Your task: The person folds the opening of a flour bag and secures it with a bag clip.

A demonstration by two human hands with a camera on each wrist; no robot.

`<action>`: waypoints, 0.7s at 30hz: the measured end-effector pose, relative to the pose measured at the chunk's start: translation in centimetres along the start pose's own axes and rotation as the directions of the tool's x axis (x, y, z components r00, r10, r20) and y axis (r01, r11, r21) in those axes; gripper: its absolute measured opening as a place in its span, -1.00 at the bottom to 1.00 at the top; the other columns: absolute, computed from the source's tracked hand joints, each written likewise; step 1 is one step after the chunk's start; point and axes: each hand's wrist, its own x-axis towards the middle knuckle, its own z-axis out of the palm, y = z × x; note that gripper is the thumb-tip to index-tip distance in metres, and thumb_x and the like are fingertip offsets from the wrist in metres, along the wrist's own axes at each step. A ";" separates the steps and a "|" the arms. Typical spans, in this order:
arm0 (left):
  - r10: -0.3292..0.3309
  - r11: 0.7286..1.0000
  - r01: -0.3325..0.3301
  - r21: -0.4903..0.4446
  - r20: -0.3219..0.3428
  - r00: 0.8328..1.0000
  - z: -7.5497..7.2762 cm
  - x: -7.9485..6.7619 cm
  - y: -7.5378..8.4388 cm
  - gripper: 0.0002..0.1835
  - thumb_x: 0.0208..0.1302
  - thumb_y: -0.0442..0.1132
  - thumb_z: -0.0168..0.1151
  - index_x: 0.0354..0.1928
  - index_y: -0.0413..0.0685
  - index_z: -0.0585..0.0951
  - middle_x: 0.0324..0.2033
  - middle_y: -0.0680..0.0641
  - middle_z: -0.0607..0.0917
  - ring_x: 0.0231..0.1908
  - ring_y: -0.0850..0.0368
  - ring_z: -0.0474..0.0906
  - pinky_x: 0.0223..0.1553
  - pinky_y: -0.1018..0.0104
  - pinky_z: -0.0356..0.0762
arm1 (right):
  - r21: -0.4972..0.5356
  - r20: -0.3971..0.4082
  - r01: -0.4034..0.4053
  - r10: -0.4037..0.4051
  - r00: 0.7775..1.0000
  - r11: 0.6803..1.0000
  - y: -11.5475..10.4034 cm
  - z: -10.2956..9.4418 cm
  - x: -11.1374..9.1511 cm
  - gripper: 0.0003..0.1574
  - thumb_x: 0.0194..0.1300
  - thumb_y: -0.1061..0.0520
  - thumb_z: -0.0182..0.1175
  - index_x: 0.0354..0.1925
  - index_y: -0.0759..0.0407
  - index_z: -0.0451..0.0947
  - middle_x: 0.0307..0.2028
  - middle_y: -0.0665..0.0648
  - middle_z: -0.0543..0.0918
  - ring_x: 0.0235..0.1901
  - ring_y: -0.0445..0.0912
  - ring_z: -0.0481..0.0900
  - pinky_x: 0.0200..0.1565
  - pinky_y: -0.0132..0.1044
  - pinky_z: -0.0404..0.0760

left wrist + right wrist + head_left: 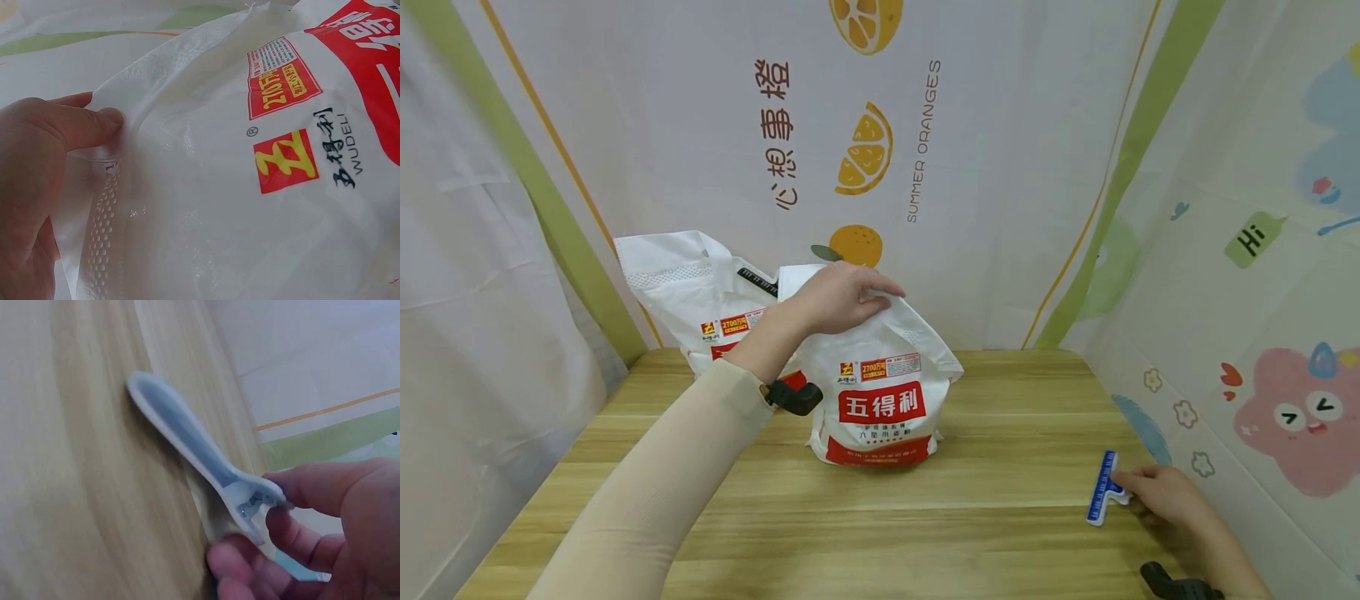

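A white flour bag (880, 375) with a red label stands upright on the table. My left hand (842, 296) is at its top edge, and in the left wrist view the thumb (103, 128) lies on the near side of the plastic, pinching the folded top. On the right, my right hand (1168, 500) pinches a blue and white bag clip (1101, 492) by its handle tabs. The right wrist view shows the clip (181, 431) end-on, its long bar pointing away from the fingers, close over the wood.
A second flour bag (677, 279) stands behind the left forearm, with a black clip (757, 281) across its top. The wooden table (1000, 467) ends at a printed cloth backdrop (1000, 167), and more cloth hangs along both sides.
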 end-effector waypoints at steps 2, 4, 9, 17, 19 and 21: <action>0.000 1.000 0.000 0.002 0.000 1.000 0.0 0.0 0.0 -0.67 0.58 -0.22 0.31 0.28 0.09 0.80 0.21 -0.02 0.84 0.20 -0.04 0.76 0.28 -0.01 0.68 | 0.066 0.003 -0.006 0.006 1.000 0.998 -0.1 0.2 0.0 -0.49 0.61 -0.08 0.22 -0.05 0.42 0.62 -0.41 0.09 0.71 -0.40 -0.09 0.67 -0.33 -0.20 0.76; 0.003 1.000 -0.003 0.003 0.001 1.000 0.0 0.1 0.0 -0.67 0.58 -0.22 0.32 0.28 0.10 0.80 0.21 -0.02 0.84 0.20 -0.03 0.76 0.29 0.00 0.68 | 0.117 0.005 -0.006 0.006 1.000 0.993 -0.3 0.3 0.0 -0.49 0.63 -0.04 0.21 0.00 0.47 0.59 -0.41 0.09 0.73 -0.41 -0.11 0.71 -0.33 -0.23 0.80; 0.021 1.000 -0.021 0.008 0.002 1.000 -0.1 0.2 0.0 -0.68 0.58 -0.22 0.32 0.27 0.08 0.80 0.21 -0.03 0.84 0.21 -0.04 0.76 0.31 -0.02 0.67 | 0.207 0.002 0.034 -0.035 0.999 0.978 -0.9 0.2 0.2 -0.41 0.67 -0.04 0.19 0.13 0.54 0.52 -0.32 0.06 0.74 -0.35 -0.15 0.73 -0.26 -0.30 0.82; 0.012 1.000 -0.012 0.012 0.005 1.000 -0.2 0.3 0.0 -0.68 0.57 -0.23 0.32 0.27 0.10 0.80 0.21 -0.02 0.84 0.22 -0.03 0.75 0.33 -0.01 0.66 | 0.291 -0.040 0.092 -0.083 0.996 0.952 -1.9 -0.5 0.5 -0.34 0.65 -0.07 0.28 0.27 0.50 0.43 -0.18 -0.06 0.73 -0.22 -0.22 0.75 -0.12 -0.33 0.81; 0.010 1.000 -0.011 0.011 0.006 1.000 -0.2 0.3 0.0 -0.68 0.57 -0.23 0.33 0.27 0.10 0.80 0.21 -0.02 0.84 0.23 -0.03 0.75 0.33 -0.01 0.66 | 0.301 -0.050 0.105 -0.094 0.994 0.948 -2.3 -0.7 0.4 -0.31 0.65 -0.04 0.28 0.32 0.51 0.38 -0.14 -0.06 0.73 -0.19 -0.24 0.75 -0.09 -0.32 0.81; 0.012 1.000 -0.012 0.011 0.007 1.000 -0.2 0.3 0.0 -0.68 0.57 -0.23 0.33 0.27 0.10 0.80 0.21 -0.02 0.84 0.23 -0.03 0.75 0.34 -0.01 0.66 | 0.306 -0.060 0.116 -0.102 0.993 0.945 -2.6 -0.8 0.4 -0.27 0.65 -0.02 0.27 0.39 0.53 0.32 -0.12 -0.08 0.73 -0.17 -0.27 0.76 -0.06 -0.32 0.82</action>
